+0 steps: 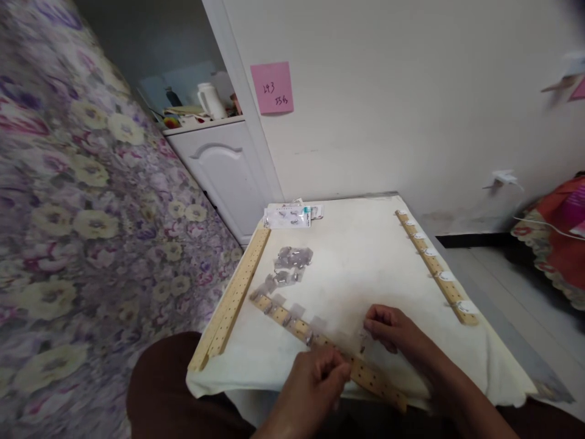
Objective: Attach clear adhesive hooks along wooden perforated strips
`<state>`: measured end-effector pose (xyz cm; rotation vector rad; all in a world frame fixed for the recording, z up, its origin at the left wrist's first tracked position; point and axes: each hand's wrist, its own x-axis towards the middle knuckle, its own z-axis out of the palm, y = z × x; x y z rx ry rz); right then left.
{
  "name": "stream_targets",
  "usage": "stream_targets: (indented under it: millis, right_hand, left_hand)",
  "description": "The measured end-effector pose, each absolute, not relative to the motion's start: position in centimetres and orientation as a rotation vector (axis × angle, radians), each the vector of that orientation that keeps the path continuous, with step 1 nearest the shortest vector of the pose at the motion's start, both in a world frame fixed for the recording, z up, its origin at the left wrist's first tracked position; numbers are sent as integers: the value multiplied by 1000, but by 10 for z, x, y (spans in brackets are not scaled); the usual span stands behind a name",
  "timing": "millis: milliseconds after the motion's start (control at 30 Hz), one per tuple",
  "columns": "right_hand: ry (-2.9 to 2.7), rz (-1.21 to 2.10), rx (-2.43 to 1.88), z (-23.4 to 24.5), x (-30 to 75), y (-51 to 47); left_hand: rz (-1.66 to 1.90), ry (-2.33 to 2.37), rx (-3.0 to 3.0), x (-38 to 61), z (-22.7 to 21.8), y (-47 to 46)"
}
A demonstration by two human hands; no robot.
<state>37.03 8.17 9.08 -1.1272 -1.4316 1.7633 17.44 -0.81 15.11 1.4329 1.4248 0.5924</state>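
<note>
A wooden strip with holes (329,350) lies slanted across the near part of a small table covered in cream cloth (365,256). My left hand (315,381) is closed in a pinch at the strip's middle, fingers pressed together over it. My right hand (393,329) is curled just beyond the strip, fingertips pinched on something small I cannot make out. Several small clear packets with metal parts (292,262) lie in a loose pile further up the cloth, and a few sit along the strip's far end.
A long holed wooden strip (235,296) runs along the table's left edge. Another strip with white tags (434,265) runs along the right edge. A blister pack (290,216) lies at the far edge. A floral bedspread (91,213) is on the left, a white cabinet (223,164) behind.
</note>
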Motion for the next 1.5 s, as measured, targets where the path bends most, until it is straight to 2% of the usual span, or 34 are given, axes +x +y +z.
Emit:
stream_targets:
  millis: [100,200,300,700,1367,1500]
  right_hand:
    - [-1475,1792,-1167,89,377,72]
    - [-1545,1815,-1195,83,379,61]
    - [-1614,1812,-1176,79,378,53]
    - [-1729,1713,-1234,88,379,47]
    - [-1709,1716,-1321,91,382,43]
    - [-1759,1637,-1332,92,382,44]
  left_hand:
    - [357,1326,1125,172,117,-25]
    - [335,1282,988,173,81,-34]
    - [385,1199,871,178,64,-35]
    - [590,1100,724,195,75,-30]
    - [628,1170,747,201,69,-29]
    - [625,1181,763,201,70,-29]
